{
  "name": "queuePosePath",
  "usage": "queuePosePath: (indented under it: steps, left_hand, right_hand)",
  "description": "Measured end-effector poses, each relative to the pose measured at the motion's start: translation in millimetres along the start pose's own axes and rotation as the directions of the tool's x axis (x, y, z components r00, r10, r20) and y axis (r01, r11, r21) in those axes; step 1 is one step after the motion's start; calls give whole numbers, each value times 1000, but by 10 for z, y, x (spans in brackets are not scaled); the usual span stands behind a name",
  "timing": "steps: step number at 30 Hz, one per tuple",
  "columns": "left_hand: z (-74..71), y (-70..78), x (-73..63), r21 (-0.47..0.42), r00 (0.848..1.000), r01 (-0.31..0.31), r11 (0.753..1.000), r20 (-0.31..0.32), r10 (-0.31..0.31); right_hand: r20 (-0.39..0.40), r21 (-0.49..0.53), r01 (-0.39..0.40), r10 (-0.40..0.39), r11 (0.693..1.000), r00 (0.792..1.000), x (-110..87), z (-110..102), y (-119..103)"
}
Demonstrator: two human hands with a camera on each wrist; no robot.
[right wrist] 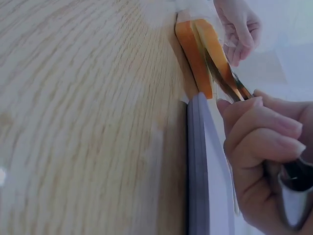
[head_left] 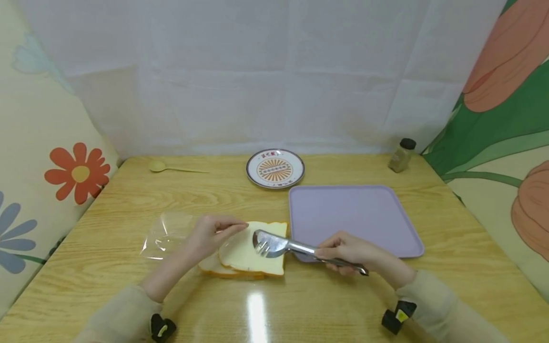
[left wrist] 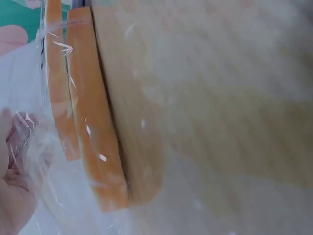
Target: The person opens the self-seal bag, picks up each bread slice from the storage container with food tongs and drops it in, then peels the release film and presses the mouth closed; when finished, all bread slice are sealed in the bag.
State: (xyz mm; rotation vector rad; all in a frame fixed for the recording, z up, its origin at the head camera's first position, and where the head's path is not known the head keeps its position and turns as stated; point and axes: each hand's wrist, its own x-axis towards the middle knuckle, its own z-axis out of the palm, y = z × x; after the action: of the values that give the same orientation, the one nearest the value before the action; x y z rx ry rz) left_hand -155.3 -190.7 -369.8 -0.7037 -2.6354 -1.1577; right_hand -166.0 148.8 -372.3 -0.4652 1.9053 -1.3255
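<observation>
Bare wood on the desk (head_left: 326,305) leaves a lane between the spoon (head_left: 180,169) and plate (head_left: 275,169), and another from plate to jar (head_left: 401,156). The left grip (head_left: 214,233), bread slices (head_left: 242,252) and tongs (head_left: 280,245) block the way to the tray (head_left: 351,212), whose far half lies open from above. The clear bag's (head_left: 165,240) full spread is hard to tell.

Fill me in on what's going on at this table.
A person is working on bread with both hands. The right hand grips metal tongs, with one arm over the top slice and the other under it. The left hand holds the clear wrapper around the bread. The top slice partly overlaps the lower slice, and both sit left of the purple tray.
</observation>
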Motion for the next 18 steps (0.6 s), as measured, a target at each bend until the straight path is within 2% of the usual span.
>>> queuePosePath:
  steps: [6,8,10,15,18]
  left_hand:
    - [-66,-64,-22,3,996,-44,999,83,43]
    - [-71,-71,-26,15,995,-66,998,83,64]
    - [-68,-77,-27,24,991,-115,993,75,113]
    - [-55,-93,-21,116,967,-254,960,42,251]
    - [-55,-101,-16,154,956,-292,944,31,291]
  right_hand:
    - [46,58,-22,20,998,999,-1,-27,33]
    - [47,56,-25,22,998,999,-3,-30,33]
    - [47,54,-25,22,998,999,-2,-29,29]
    - [56,74,-31,27,997,998,3,-40,38]
    - [76,120,-47,38,992,996,10,-60,64]
